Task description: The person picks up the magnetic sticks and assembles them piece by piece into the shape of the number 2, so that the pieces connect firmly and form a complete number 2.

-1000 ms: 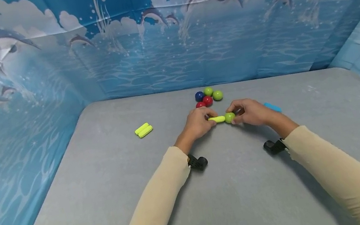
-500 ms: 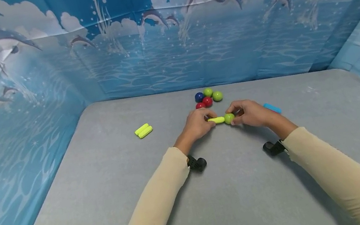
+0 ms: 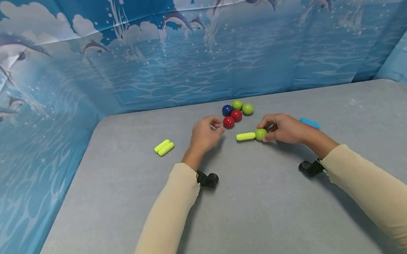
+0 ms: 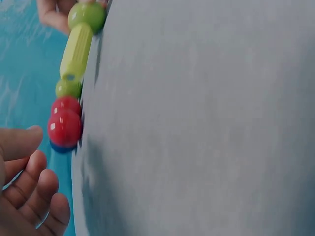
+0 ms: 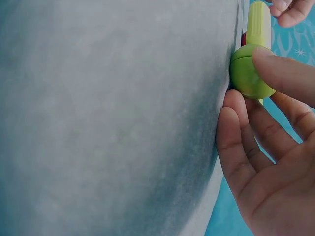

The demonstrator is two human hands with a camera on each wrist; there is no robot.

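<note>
My right hand [image 3: 282, 127] pinches a shiny green ball [image 3: 260, 134] between thumb and fingers, low over the grey table. A ribbed yellow rod [image 3: 245, 136] is joined to the ball's left side and points left, its far end free. In the right wrist view the thumb lies across the green ball [image 5: 250, 73], with the yellow rod [image 5: 258, 24] beyond it. My left hand [image 3: 206, 135] holds nothing; its fingers are loosely bent just left of a red ball [image 3: 229, 122]. The left wrist view shows those relaxed fingers [image 4: 37, 184] apart from the red balls [image 4: 65, 128].
Behind the hands sit a blue ball [image 3: 227, 110], another red ball [image 3: 236, 115] and two green balls [image 3: 247, 109]. Two yellow rods [image 3: 164, 147] lie at the left. A blue rod [image 3: 310, 122] is partly hidden behind my right hand. A dolphin-print curtain [image 3: 191, 56] borders the table.
My left hand has let go of the yellow rod and moved left and slightly back, toward the red ball. My right hand stays in place, still pinching the green ball.
</note>
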